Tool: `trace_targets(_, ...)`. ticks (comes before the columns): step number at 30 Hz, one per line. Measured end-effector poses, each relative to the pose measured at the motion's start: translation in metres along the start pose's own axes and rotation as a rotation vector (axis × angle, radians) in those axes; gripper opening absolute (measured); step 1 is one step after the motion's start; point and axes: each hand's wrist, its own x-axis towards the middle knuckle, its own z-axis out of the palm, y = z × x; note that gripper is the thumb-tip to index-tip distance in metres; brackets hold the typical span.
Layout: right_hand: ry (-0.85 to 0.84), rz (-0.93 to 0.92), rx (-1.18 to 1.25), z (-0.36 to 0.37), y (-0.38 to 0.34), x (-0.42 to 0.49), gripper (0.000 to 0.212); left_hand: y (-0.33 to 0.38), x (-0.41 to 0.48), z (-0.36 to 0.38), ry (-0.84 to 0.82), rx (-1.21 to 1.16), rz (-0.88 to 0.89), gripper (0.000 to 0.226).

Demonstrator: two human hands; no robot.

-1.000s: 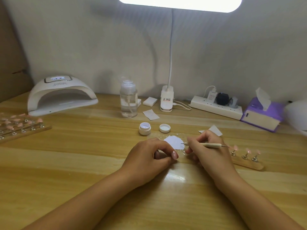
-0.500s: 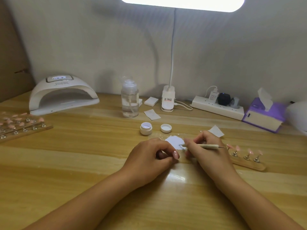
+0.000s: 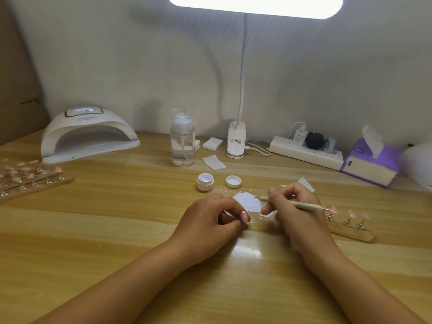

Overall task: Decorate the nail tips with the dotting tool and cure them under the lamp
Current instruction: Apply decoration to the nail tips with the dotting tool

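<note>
Hands rest side by side on the wooden table (image 3: 117,230). The left hand (image 3: 210,220) has its fingers curled, thumb against forefinger; whether it pinches something cannot be told. The right hand (image 3: 294,213) grips the dotting tool (image 3: 301,205) like a pen. The long axis of the tool runs nearly left to right, with its working point toward the left, at the edge of the white patch (image 3: 247,203) just beyond both hands. The nail tips (image 3: 351,215) on their wooden stand (image 3: 350,233) are just right of the right hand, beside the tool's back end, so the point probably must swing rightward to reach them. Farther back stand the open jar (image 3: 205,182) and its lid (image 3: 233,181). The curing lamp (image 3: 88,134) is well apart at the far left.
</note>
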Motion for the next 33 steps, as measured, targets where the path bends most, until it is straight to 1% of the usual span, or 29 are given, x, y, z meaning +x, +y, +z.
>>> trace_targets(4, -0.068, -0.034, 0.153, -0.001, -0.01, -0.005, 0.016, 0.0, 0.0, -0.001, 0.009, 0.007, -0.002, 0.015)
trace_targets(7, -0.122, 0.027, 0.235, 0.001, -0.015, -0.011, 0.026, 0.0, 0.0, -0.001, 0.015, 0.023, -0.002, 0.019)
trace_targets(8, -0.133, 0.047, 0.244, 0.003, -0.014, -0.013, 0.026, 0.0, 0.0, -0.001, 0.016, 0.026, -0.003, 0.018)
trace_targets(12, -0.122, 0.081, 0.224, 0.004, -0.011, -0.015, 0.023, 0.0, 0.001, -0.001, 0.014, 0.038, -0.004, 0.018)
trace_targets(16, -0.142, 0.073, 0.146, 0.006, -0.009, -0.015, 0.02, 0.0, 0.001, -0.001, 0.015, 0.053, -0.001, 0.017)
trace_targets(26, -0.184, 0.058, 0.121, 0.008, -0.009, -0.015, 0.024, 0.001, 0.001, -0.002, 0.012, 0.068, 0.008, 0.008)
trace_targets(33, -0.198, 0.056, 0.091, 0.007, -0.011, -0.017, 0.024, 0.001, 0.001, -0.002, 0.015, 0.076, 0.009, 0.007)
